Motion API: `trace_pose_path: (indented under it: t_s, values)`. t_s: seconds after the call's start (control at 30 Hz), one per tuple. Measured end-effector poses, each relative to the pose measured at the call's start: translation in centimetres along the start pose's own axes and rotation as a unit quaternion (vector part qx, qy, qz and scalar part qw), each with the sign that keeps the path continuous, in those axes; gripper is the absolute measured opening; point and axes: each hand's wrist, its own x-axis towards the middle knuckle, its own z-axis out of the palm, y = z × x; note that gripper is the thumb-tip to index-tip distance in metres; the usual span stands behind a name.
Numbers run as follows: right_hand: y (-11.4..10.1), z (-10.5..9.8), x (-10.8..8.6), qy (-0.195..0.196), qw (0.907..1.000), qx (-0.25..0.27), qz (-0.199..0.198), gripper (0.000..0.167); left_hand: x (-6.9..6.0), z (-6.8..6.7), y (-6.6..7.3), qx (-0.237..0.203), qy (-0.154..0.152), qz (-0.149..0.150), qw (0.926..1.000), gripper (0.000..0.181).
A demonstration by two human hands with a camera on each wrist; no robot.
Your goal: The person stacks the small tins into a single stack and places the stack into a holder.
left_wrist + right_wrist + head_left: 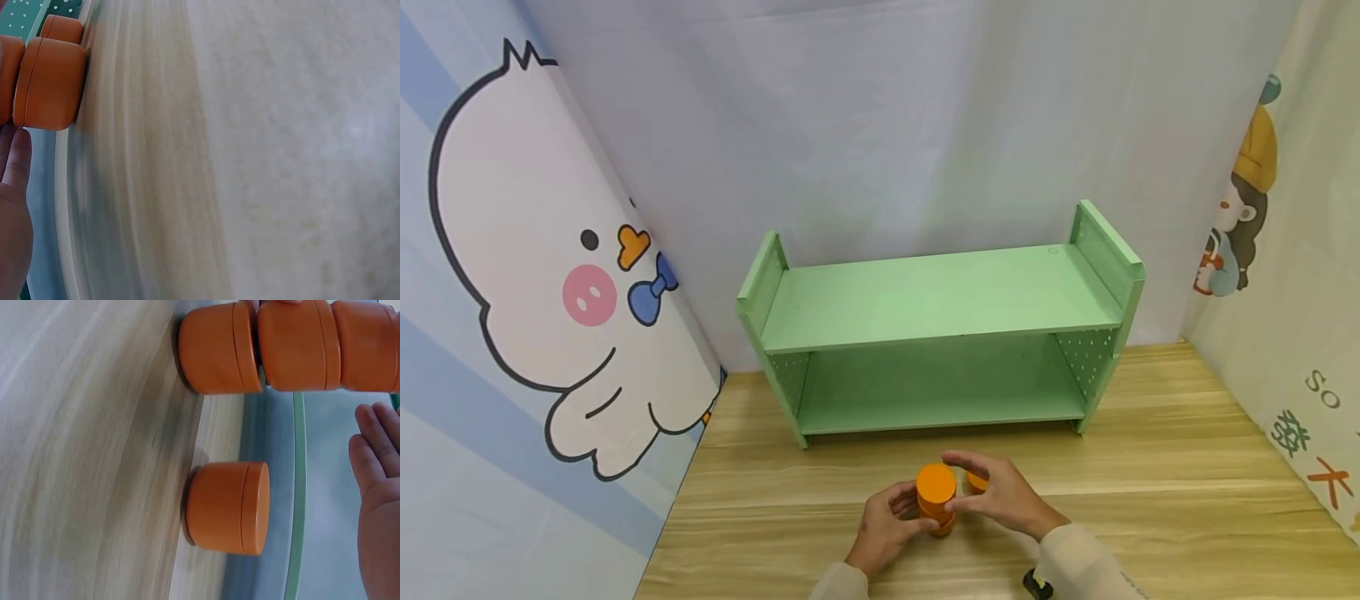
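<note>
Several orange lidded jars stand on the wooden table. Three form a stack: a bottom jar (212, 350), a middle jar (294, 350) and a top jar (936, 482). A narrow gap shows between bottom and middle jars at one side. My left hand (882, 529) holds the stack from the left, fingertips on the middle jar. Around the upper right of the stack is my right hand (1003, 497), thumb close to the top jar, fingers extended and apart from it in the right wrist view. A separate jar (225, 508) stands beside the stack, partly behind the right hand in the head view.
Behind the jars stands a light green two-tier shelf (940, 300) with raised side panels. The wooden table (760, 517) extends to both sides. Printed cloths (925, 125) hang behind and at the sides. A small black object (1037, 585) lies by the right sleeve.
</note>
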Motion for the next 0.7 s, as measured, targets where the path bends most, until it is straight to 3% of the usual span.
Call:
trace_pose_path:
  t_s: [0.7]
  values:
    - [1.1, -1.6, -0.3, 0.034, 0.9984, -0.040, -0.018, 0.062, 0.1, 0.0, 0.0, 0.007, -0.002, 0.000, 1.0000, 0.053]
